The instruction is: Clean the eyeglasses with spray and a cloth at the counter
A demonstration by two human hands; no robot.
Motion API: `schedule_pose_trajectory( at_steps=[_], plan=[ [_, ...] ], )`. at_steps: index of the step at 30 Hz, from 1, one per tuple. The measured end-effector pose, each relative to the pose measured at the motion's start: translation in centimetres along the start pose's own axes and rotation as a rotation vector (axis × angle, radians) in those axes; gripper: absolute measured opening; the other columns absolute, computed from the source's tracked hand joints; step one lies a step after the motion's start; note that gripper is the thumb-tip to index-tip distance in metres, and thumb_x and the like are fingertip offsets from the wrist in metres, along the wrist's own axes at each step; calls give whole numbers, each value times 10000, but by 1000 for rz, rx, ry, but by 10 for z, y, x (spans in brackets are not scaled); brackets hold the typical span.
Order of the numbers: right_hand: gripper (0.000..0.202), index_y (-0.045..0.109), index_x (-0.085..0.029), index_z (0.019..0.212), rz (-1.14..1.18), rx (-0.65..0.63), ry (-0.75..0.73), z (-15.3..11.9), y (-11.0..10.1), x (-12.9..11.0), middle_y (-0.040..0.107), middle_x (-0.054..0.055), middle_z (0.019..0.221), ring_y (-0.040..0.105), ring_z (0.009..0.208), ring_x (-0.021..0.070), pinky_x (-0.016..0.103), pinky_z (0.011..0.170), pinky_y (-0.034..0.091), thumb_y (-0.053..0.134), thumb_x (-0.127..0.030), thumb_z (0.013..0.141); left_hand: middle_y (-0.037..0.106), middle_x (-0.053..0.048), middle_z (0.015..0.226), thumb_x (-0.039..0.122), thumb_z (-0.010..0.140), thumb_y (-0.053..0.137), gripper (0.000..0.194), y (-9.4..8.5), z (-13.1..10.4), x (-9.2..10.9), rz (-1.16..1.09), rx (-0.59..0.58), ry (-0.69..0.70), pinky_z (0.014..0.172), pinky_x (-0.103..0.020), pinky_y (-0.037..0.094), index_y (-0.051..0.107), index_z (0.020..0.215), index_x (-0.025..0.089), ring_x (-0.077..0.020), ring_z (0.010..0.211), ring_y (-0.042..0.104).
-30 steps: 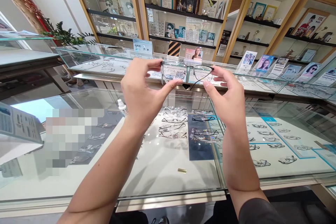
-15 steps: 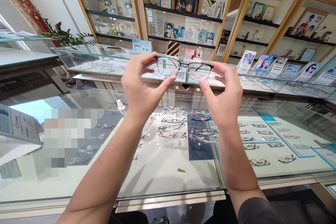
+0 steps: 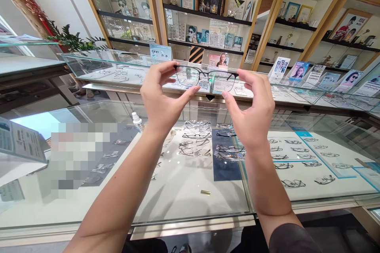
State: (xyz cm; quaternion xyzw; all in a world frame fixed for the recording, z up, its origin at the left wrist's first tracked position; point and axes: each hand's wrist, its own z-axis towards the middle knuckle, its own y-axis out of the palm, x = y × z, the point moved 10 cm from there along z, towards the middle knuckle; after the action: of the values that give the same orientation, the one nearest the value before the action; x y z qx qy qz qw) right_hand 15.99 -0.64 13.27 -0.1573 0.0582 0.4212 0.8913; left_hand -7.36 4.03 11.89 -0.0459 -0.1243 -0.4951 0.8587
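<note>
A pair of dark-rimmed eyeglasses [image 3: 203,74] is held up in the air above the glass counter, its lenses upright. My left hand [image 3: 166,97] grips the left end of the frame with the fingers at the upper corner, the thumb near the lower rim. At the right end, my right hand [image 3: 252,106] holds the upper corner, its thumb by the lower edge of the right lens. Both temples are partly hidden behind the lenses and fingers.
Below my arms lies a glass display case [image 3: 184,201] with rows of eyeglasses [image 3: 195,142]. A white bottle [image 3: 137,121] stands beside my left forearm. A folded sign [image 3: 20,142] is at the left, and another display counter [image 3: 113,87] runs behind.
The eyeglasses have shifted slightly left and turned a little between my hands. My right hand has moved slightly left, and my left hand has moved slightly right.
</note>
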Motion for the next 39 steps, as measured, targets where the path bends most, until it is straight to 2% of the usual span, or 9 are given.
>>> schedule_pose_trajectory(
  at_steps=[6, 10, 13, 16, 19, 21, 27, 33, 39],
  plan=[
    [496, 578, -329, 1445, 1, -9, 5, 0, 2, -1, 634, 95, 1390, 580, 1404, 346, 610, 1171, 537, 639, -159, 984, 716, -80, 1311, 496, 829, 934, 642, 4, -3, -7, -12, -34, 4, 933, -457, 671, 640, 1377, 341, -298, 1215, 743],
    [418, 632, -319, 1390, 102, -1, 60, 0, 1, 4, 649, 92, 1380, 589, 1397, 336, 604, 1199, 519, 661, -205, 989, 704, -73, 1339, 561, 817, 926, 687, 4, -4, -7, -14, -34, 20, 938, -472, 665, 617, 1396, 357, -303, 1232, 728],
    [380, 657, -321, 1369, 236, -8, 143, 1, 4, 17, 662, 85, 1392, 617, 1371, 319, 579, 1204, 523, 695, -304, 991, 699, -63, 1356, 622, 838, 886, 698, -1, -4, 5, 60, 8, 79, 921, -500, 664, 586, 1417, 371, -309, 1242, 719],
    [322, 681, -320, 1337, 367, 12, 212, 3, 7, 33, 693, 78, 1365, 654, 1338, 285, 517, 1173, 552, 652, -405, 1028, 682, -53, 1383, 637, 885, 839, 703, -6, -6, 24, 145, 32, 177, 944, -550, 653, 540, 1466, 377, -312, 1324, 672],
    [279, 724, -314, 1271, 461, 28, 271, 5, 11, 49, 727, 74, 1322, 691, 1297, 264, 481, 1133, 570, 588, -439, 1062, 664, -54, 1422, 632, 902, 827, 720, -9, -9, 39, 187, 26, 231, 1005, -622, 624, 506, 1498, 386, -333, 1438, 585],
    [265, 751, -309, 1217, 509, 30, 315, 5, 14, 59, 745, 69, 1300, 712, 1264, 256, 473, 1118, 573, 595, -451, 1057, 647, -63, 1457, 618, 893, 841, 743, -9, -11, 42, 185, 3, 221, 1042, -662, 598, 492, 1508, 387, -362, 1500, 524],
    [253, 772, -303, 1132, 568, 29, 421, 1, 20, 78, 775, 49, 1229, 733, 1221, 233, 435, 1070, 594, 648, -496, 1023, 641, -95, 1474, 574, 857, 887, 835, 0, -14, 32, 56, -110, 126, 1055, -660, 587, 443, 1536, 377, -413, 1536, 482],
    [245, 753, -293, 1137, 541, 31, 414, 1, 15, 69, 767, 51, 1231, 725, 1207, 216, 393, 1058, 599, 654, -483, 1017, 637, -70, 1466, 588, 849, 880, 735, -7, -10, 26, 113, -2, 84, 1038, -620, 579, 534, 1474, 414, -386, 1469, 542],
    [228, 728, -287, 1156, 478, 27, 350, 1, 10, 52, 747, 72, 1197, 712, 1170, 232, 422, 1028, 607, 640, -452, 1025, 634, -61, 1423, 659, 839, 857, 700, 0, -5, 1, 24, 2, 38, 968, -532, 621, 556, 1435, 444, -333, 1324, 647]
  ],
)
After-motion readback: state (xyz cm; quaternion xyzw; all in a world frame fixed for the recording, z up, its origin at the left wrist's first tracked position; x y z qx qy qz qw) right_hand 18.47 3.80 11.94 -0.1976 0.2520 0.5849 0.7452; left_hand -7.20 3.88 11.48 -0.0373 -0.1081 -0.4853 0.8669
